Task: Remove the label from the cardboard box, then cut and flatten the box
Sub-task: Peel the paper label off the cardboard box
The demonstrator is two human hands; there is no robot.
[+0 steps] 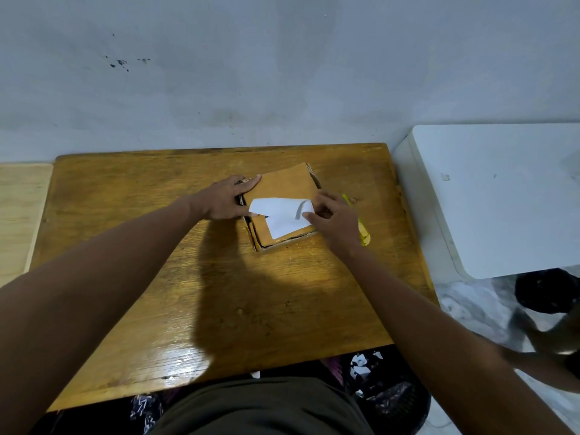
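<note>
Head view shows the cardboard box (281,196) lying low near the middle of the wooden table (131,302), a little toward the far side. On its top face the white label (284,216) is half peeled, with one edge lifted and curled back. The right hand (337,221) pinches this lifted edge, and the left hand (227,199) rests flat on the left side of the box, fingers straight, to keep it in place. I think the label may tear if it is pulled too fast or too steeply, because one part is still stuck; pieces could then stay on the cardboard. The box could also slide if the left hand presses less. A yellow tool (361,229), probably a cutter, lies just beside the box, partly hidden under the right hand. Behind the table is a grey wall (282,73) with some dark spots, and a white surface (502,196) stands at the right.
</note>
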